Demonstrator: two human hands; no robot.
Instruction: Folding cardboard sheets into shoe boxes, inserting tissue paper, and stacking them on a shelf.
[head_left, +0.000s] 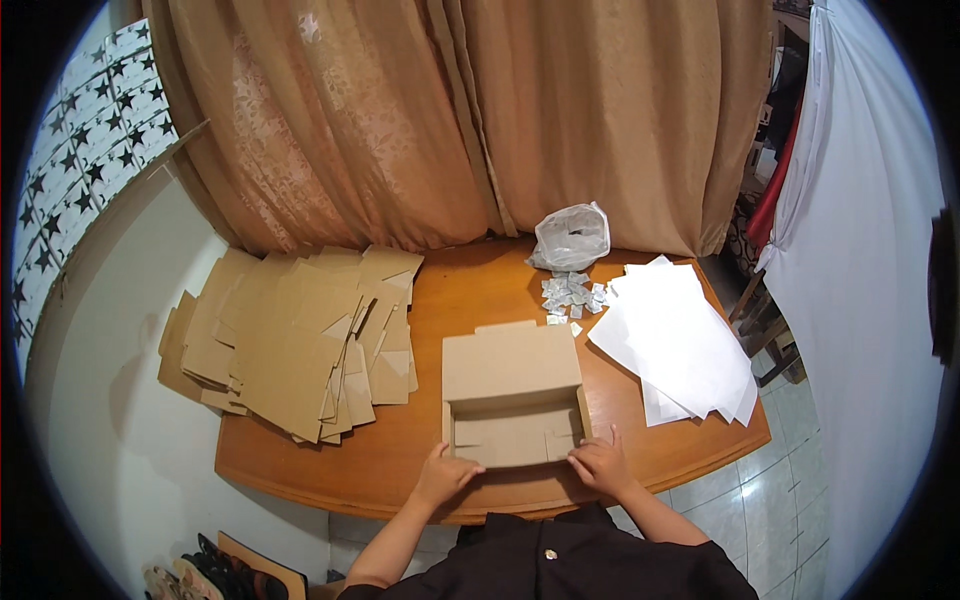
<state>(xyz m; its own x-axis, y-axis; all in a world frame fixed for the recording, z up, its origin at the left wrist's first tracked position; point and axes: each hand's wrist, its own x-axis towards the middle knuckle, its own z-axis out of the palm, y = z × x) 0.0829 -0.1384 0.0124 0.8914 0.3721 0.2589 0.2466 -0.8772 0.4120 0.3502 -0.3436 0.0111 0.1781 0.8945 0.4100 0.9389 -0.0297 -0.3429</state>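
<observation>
A brown cardboard box [512,364] stands at the near middle of the table, its lid raised and tilted back toward the far side. Its inside shows bare cardboard with slots near the front wall. My left hand [446,476] grips the box's near left corner, fingers bent over the front edge. At the near right corner my right hand [601,464] pinches the wall, with one finger raised along the side. The undersides of both hands are hidden.
Flat cardboard blanks [285,340] lie piled on the left of the wooden table [420,440]. White paper sheets [684,340] are stacked at right. Small clear-and-grey packets [568,293] lie scattered before a translucent plastic bag [572,238]. Brown curtains [380,120] hang behind.
</observation>
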